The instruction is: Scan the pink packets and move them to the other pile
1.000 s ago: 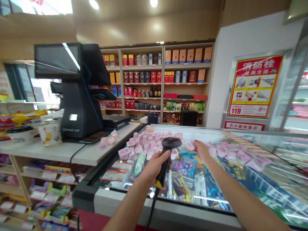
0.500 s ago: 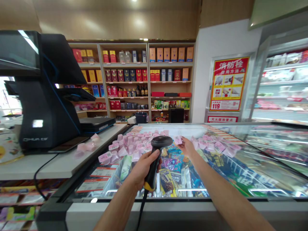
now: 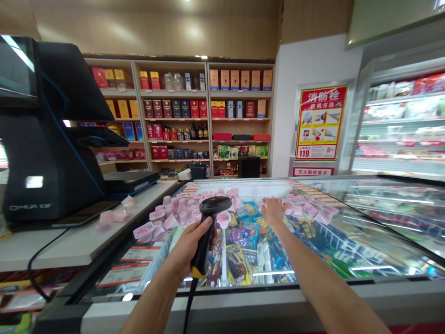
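My left hand [image 3: 196, 243] is wrapped round the handle of a black barcode scanner [image 3: 216, 204] with a yellow base end, its head above the freezer's glass lid. Several small pink cups with printed labels [image 3: 182, 204] lie heaped on the glass left of and behind the scanner; one pink cup [image 3: 223, 219] sits just right of its head. My right hand [image 3: 274, 211] is closed beside a second group of pink cups [image 3: 309, 208] on the right. At its fingertips a bit of a pink cup [image 3: 263, 203] shows, mostly hidden by the fingers.
Bagged ice creams [image 3: 239, 262] lie under the glass. On the left counter [image 3: 69, 246] stand a black checkout machine [image 3: 52, 153] and a few pink cups [image 3: 116, 214]. The scanner's cable [image 3: 189, 306] hangs over the freezer's front edge. Stocked shelves [image 3: 177, 95] stand behind.
My right hand has moved right with the pink cup, toward the right-hand group. The scanner has moved slightly left and turned. The whole view has shifted a little to the right.
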Action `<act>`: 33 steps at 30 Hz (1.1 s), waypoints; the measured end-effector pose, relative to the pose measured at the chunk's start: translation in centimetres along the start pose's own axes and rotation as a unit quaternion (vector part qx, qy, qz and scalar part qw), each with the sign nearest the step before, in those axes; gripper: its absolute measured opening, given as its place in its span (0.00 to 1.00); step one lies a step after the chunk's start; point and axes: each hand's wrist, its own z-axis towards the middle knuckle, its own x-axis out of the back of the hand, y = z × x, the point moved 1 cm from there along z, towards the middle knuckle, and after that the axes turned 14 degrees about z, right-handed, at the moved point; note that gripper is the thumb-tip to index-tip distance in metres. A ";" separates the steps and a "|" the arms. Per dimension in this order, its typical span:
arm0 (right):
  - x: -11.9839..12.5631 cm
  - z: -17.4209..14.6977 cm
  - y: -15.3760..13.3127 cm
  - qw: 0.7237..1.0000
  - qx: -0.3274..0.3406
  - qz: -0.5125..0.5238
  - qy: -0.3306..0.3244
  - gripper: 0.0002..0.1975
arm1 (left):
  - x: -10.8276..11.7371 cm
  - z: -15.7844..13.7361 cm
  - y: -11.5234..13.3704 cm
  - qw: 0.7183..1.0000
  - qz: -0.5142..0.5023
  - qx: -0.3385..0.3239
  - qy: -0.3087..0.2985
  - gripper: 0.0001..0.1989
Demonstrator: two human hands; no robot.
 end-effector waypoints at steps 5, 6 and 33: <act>0.1 0.4 1.0 1.000 -0.017 -0.011 -0.001 0.12 | 1.0 -0.2 -0.1 0.999 -0.014 0.014 0.026 0.11; 0.1 0.5 1.3 1.000 -0.021 -0.014 0.004 0.12 | 1.1 -0.3 -0.2 0.999 -0.014 0.015 0.027 0.11; -2.6 -3.9 -9.4 0.933 0.082 0.251 -0.247 0.25 | 2.1 -1.0 -1.1 1.000 -0.015 0.003 0.022 0.13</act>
